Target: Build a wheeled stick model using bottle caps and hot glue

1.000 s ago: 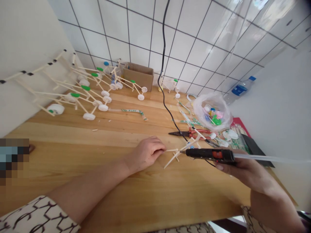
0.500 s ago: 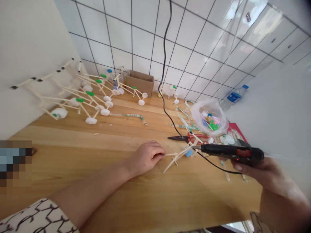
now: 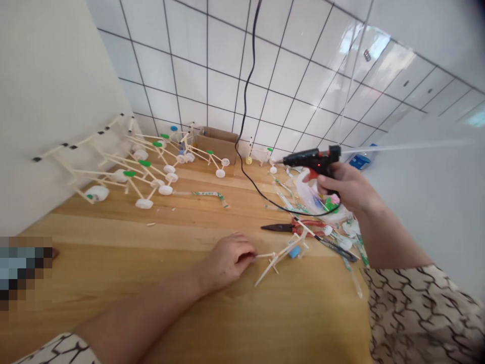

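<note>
My left hand [image 3: 229,260] rests on the wooden table [image 3: 212,323], its fingers pinched on one end of a thin stick frame [image 3: 276,259]. A blue piece [image 3: 294,251] lies at the frame's right part. Raised at the right, my right hand [image 3: 346,184] is closed round the handle of a black glue gun [image 3: 308,160] with a small red light. The gun's nozzle points left, and a clear glue stick [image 3: 405,146] reaches out of its back. Red-handled pliers [image 3: 282,227] lie just behind the stick frame.
Several stick models with white wheels [image 3: 144,203] stand at the back left. Behind them is a cardboard box [image 3: 217,144]. A plastic bag [image 3: 308,189], scissors [image 3: 339,249] and wrapper strips lie at the right. The black cord [image 3: 246,96] hangs down across the middle.
My right hand has lifted the glue gun up and back, away from the stick frame. My left hand keeps its pinch on the frame. The view has tilted slightly upward.
</note>
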`<state>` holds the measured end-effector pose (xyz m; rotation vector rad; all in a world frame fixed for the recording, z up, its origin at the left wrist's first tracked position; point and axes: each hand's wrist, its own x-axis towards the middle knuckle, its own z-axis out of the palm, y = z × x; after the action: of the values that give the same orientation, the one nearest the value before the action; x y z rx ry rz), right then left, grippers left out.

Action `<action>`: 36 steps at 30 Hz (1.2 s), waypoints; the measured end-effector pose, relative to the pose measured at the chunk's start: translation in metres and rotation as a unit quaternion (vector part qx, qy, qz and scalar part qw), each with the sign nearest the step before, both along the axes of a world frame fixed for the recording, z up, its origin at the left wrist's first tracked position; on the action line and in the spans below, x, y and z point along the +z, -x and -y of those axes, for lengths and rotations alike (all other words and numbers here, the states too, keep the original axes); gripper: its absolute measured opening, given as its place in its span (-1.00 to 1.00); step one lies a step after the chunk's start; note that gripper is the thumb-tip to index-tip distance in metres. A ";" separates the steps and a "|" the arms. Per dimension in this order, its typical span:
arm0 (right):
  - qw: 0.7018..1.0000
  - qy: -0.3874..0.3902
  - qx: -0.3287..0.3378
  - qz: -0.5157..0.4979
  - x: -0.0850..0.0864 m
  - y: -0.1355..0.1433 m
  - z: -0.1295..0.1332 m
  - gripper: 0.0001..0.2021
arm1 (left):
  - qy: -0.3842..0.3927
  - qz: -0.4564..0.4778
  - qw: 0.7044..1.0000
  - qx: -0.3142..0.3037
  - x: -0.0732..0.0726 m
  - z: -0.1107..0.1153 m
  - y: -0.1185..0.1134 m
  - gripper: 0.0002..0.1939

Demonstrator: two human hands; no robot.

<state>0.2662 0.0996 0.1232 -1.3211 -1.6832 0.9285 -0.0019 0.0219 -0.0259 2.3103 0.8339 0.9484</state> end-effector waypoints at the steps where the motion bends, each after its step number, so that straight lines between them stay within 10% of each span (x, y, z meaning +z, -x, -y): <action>1: 0.999 -0.005 0.040 -0.032 0.000 0.012 -0.009 -0.72 | 0.003 0.001 1.000 -0.002 0.001 0.000 0.000 -0.86; 5: 0.982 0.003 0.124 -0.146 -0.005 0.050 -0.041 -0.70 | 0.011 0.009 1.000 -0.005 0.004 0.000 0.001 -0.86; 8: 0.982 0.046 0.059 -0.172 -0.020 0.066 -0.065 -0.75 | 0.014 0.019 1.000 -0.006 0.004 0.000 0.002 -0.85; 20: 0.985 0.142 -0.076 0.058 -0.098 0.069 -0.133 -0.79 | 0.051 0.029 0.998 -0.009 0.004 0.000 0.002 -0.88; 36: 0.933 0.080 -0.121 0.329 -0.106 0.076 -0.128 -0.79 | 0.070 0.031 0.997 -0.006 0.004 0.001 0.003 -0.85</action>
<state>0.1906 0.2272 0.0173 -2.0605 -1.8829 0.5052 -0.0048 0.0208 -0.0216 2.1542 0.8334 0.9207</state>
